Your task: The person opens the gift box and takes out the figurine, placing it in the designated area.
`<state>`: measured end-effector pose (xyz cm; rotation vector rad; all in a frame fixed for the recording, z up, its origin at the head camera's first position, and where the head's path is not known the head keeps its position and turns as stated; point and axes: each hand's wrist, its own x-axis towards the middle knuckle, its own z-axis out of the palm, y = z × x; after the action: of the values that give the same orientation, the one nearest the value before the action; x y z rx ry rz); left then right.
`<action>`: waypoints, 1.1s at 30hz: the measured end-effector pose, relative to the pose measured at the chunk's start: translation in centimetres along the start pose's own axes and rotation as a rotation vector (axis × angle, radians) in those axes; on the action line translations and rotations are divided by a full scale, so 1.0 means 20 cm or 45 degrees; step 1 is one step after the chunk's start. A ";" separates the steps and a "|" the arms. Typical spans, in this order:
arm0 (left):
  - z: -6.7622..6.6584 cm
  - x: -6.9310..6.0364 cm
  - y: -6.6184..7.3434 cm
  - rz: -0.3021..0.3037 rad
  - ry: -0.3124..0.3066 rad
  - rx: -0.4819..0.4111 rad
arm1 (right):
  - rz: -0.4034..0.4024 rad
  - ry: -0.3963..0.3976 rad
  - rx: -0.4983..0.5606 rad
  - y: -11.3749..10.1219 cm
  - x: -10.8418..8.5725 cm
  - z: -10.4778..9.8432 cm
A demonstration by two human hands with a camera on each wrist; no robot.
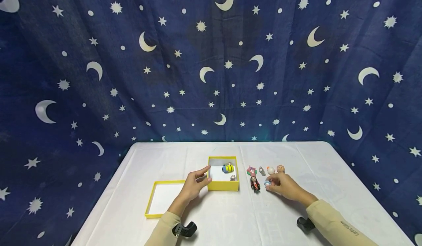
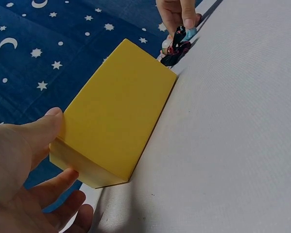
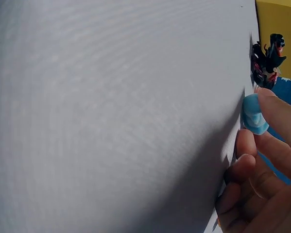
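In the head view a yellow box (image 1: 223,186) stands with its open side up. A blue-and-yellow minion figurine (image 1: 228,168) and a small grey figurine (image 1: 232,177) lie inside it. My left hand (image 1: 194,184) rests against the box's left side; the left wrist view has its thumb (image 2: 54,121) at the corner, fingers loosely spread. On the right, my right hand (image 1: 286,187) pinches a small light blue figurine (image 3: 252,114) between thumb and fingers, low at the table. Right beside it lies a figurine in black and red (image 1: 255,184).
Behind the right hand's figurine are a pink-and-green figurine (image 1: 251,171), a grey one (image 1: 262,171), a white one with orange (image 1: 270,170) and a peach-coloured one (image 1: 280,168). A yellow-rimmed box lid (image 1: 151,199) lies at left. A starry curtain (image 1: 184,73) hangs behind the table.
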<state>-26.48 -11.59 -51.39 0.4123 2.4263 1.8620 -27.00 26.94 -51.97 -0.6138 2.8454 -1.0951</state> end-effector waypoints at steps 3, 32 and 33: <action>0.00 0.00 0.00 0.009 -0.004 0.007 | 0.004 -0.003 0.017 0.00 0.00 0.00; 0.00 0.00 0.00 -0.017 0.000 -0.001 | -0.069 0.086 0.073 -0.19 0.15 -0.22; 0.00 0.00 0.00 -0.021 0.002 -0.006 | -0.067 0.087 0.071 -0.20 0.16 -0.22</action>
<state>-26.44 -11.53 -51.39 0.3897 2.4186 1.8617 -29.26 25.88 -45.63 -0.6637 2.8599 -1.2226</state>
